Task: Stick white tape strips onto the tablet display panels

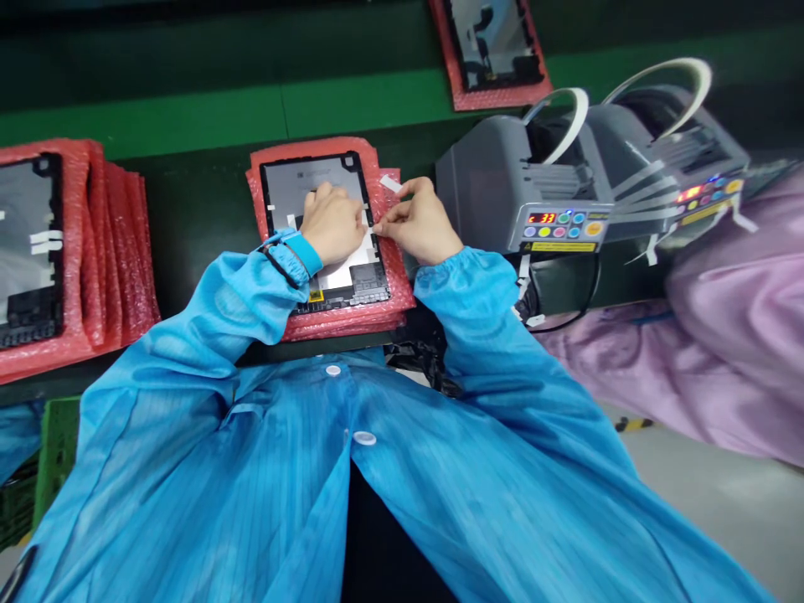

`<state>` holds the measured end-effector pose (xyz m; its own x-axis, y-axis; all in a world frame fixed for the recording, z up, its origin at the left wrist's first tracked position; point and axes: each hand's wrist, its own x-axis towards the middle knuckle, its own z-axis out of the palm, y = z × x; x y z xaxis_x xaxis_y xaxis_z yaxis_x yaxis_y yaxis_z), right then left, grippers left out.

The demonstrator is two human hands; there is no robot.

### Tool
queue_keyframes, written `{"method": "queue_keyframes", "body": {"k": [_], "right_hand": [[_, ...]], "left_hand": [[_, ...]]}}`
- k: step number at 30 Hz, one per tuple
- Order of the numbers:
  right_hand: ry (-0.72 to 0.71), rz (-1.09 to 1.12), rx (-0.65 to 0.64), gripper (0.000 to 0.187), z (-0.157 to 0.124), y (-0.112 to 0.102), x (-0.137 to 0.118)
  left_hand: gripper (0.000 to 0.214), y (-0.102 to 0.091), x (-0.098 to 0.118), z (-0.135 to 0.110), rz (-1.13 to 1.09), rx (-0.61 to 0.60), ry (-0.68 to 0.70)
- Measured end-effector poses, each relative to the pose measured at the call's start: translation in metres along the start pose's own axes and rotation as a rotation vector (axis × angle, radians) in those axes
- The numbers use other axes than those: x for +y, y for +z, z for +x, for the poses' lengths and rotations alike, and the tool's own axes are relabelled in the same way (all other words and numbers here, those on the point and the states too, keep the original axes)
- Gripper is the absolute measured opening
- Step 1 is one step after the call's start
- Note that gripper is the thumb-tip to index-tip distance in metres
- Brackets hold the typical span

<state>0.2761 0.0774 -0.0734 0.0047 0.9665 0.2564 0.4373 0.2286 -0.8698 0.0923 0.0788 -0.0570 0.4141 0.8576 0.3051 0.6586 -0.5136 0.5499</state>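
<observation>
A tablet screen panel (363, 295) with a black frame and grey back lies on a stack of red bubble-wrap pouches (394, 251). My left hand (332, 224) rests on the panel's middle, fingers loosely bent and a little apart, holding nothing that shows. At the panel's right edge my right hand (424, 224) is closed in a pinch, its thumb and fingertips touching a small white tape piece there. A strip of white tape (390, 182) sticks out by the raised fingers of this hand. The fingertips cover part of the tape on the edge.
Right of the panel stand two grey tape dispensers, the nearer one (483, 180) beside the farther one (634, 151). Red pouches (119, 251) with another panel (38, 193) are stacked at left. One more panel (496, 42) lies at the back. A person's pink sleeve (747, 276) is at right.
</observation>
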Motion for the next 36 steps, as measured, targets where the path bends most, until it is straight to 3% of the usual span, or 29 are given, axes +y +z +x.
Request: {"method": "queue_keyframes", "body": {"k": [3,7,12,17,23,29,32,36], "right_hand": [[0.021,0.029,-0.011,0.066,0.001,0.001,0.013],[0.06,0.143,-0.036,0.074,-0.008,0.0,0.02],[-0.03,0.016,-0.036,0.053,-0.019,-0.013,-0.008],[-0.141,-0.101,-0.136,0.054,-0.02,-0.015,-0.038],[-0.141,-0.11,-0.197,0.049,-0.022,-0.012,-0.052],[-0.05,-0.223,-0.079,0.03,-0.019,-0.022,-0.049],[-0.052,-0.205,-0.054,0.03,-0.014,-0.02,-0.044],[-0.072,-0.172,-0.114,0.036,-0.007,-0.01,-0.039]], "left_hand": [[0.018,0.002,-0.001,0.0,0.012,0.027,0.007],[0.02,0.001,-0.018,0.003,0.007,0.083,-0.005],[0.016,-0.019,-0.038,0.013,-0.104,0.146,0.072],[0.028,-0.034,-0.027,0.016,-0.164,0.071,0.192],[0.02,-0.026,-0.02,0.013,-0.089,-0.01,0.121],[0.021,-0.02,-0.028,0.017,-0.063,-0.046,0.104],[0.022,-0.018,-0.033,0.019,-0.067,-0.043,0.104],[0.025,-0.012,-0.036,0.02,-0.068,-0.035,0.089]]}}
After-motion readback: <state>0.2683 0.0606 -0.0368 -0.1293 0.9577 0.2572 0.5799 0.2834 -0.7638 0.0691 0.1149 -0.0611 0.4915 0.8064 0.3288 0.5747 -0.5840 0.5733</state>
